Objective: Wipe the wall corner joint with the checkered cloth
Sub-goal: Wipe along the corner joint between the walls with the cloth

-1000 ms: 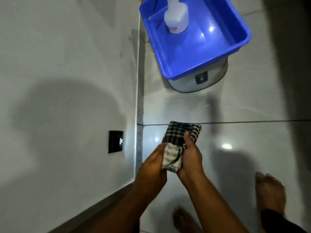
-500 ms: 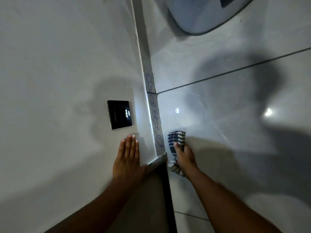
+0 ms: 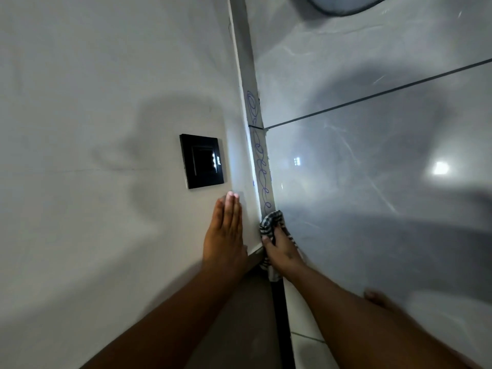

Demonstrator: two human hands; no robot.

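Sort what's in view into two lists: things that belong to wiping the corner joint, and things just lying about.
In the job:
cloth
right hand, gripping the cloth
corner joint, scribbled with blue ink
left hand, flat on the wall

Just there:
black wall plate
grey object at top edge
bare foot

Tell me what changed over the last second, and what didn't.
The left hand let go of the checkered cloth and went flat onto the wall beside the black switch plate. The right hand kept the cloth and carried it left, from the open floor onto the scribbled corner strip. The view dropped closer, so the blue tub left the frame. The pen scribbles remain unwiped.
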